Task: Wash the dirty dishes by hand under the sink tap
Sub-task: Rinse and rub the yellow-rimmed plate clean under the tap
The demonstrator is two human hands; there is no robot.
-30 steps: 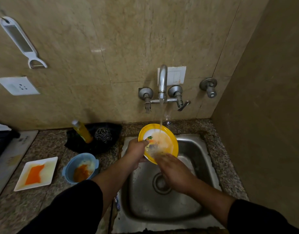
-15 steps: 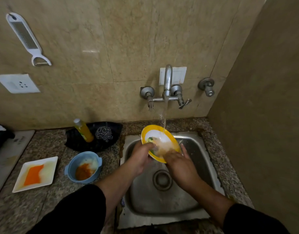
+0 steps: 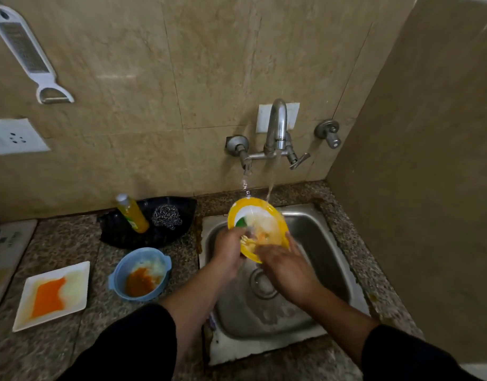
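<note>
Over the sink, left hand grips the yellow plate by its left rim, right hand lies flat on its face, tap streaming onto it

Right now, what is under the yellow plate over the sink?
Under the yellow plate, the sink shows wet steel and part of its drain. The left hand, gripping the plate, and the right hand, on its face, cover the spot directly beneath.

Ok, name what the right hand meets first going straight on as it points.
The yellow-rimmed round plate: the right hand points up-left at it, fingers seemingly touching its face, though blur hides contact.
</note>
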